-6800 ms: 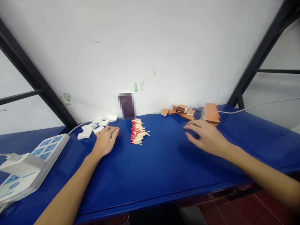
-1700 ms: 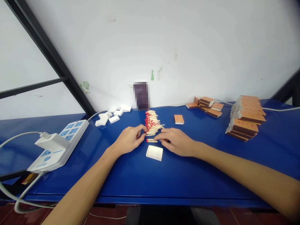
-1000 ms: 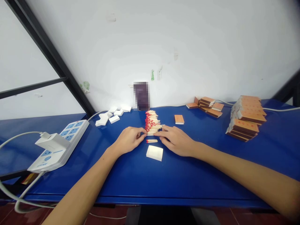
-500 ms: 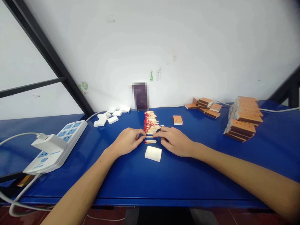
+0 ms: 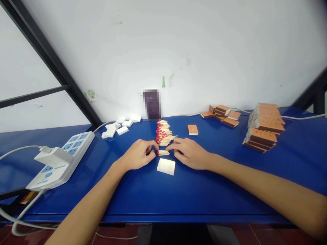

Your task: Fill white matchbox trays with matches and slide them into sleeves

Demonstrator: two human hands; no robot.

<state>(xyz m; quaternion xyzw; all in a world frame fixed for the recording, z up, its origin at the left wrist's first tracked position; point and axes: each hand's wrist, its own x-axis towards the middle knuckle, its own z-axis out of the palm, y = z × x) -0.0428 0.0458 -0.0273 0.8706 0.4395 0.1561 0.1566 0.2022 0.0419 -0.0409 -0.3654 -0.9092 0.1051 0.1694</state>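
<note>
My left hand (image 5: 140, 154) rests on the blue table with index finger and thumb apart, the index fingertip near the red heads of a small row of matches (image 5: 163, 153). Opposite it, my right hand (image 5: 190, 154) has its index finger stretched to the plain ends of that row, thumb apart below. Neither hand visibly grips anything. Just beyond the row lies a large pile of matches (image 5: 165, 133), red heads to the left. Nearer to me sits a white matchbox tray (image 5: 166, 166); whether its hollow faces up is unclear.
Several white trays (image 5: 122, 130) lie back left, near a power strip (image 5: 79, 144) with a white plug-in adapter (image 5: 53, 156). One orange matchbox (image 5: 192, 129) lies right of the pile. Loose matchboxes (image 5: 222, 114) and stacked matchboxes (image 5: 265, 126) stand farther right, with a cable behind.
The stray match between my fingers has come toward me and joined the small row. My left thumb and index finger have parted. The camera view has shifted slightly.
</note>
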